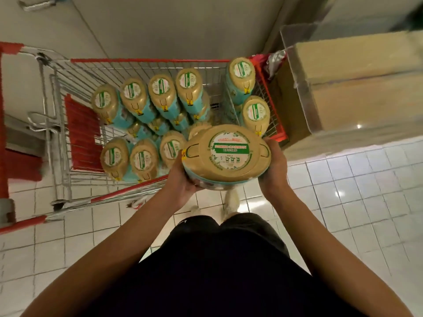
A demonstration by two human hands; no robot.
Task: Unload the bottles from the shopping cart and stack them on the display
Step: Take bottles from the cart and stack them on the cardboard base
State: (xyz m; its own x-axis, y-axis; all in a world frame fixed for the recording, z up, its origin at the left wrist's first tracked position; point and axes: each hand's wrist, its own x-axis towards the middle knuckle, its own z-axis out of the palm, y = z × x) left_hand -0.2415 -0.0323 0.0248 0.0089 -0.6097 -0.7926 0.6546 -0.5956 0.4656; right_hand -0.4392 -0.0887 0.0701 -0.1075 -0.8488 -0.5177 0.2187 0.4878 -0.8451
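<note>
Bottle (226, 152) gripped between both hands, gold lid uppermost, just above the near side of the shopping cart (148, 61). Left hand (180, 179) and right hand (273, 170) clasp opposite sides, fingers curled round the body below the lid; the fingertips are hidden beneath. Remaining bottles (137, 94) stand packed in the basket, beyond and left of the fingers. Likely hazards: a slip, since the hold seems to rely on side pressure under a wide lid, and a knock, since the cart's red rim lies just beyond the left fingers. Display (357, 72) sits beyond and right of the right fingers; its clear panel (297, 72) has hard-to-see edges that the bottle could strike. Open room — tiled floor (343, 191) — lies right of the fingers.
</note>
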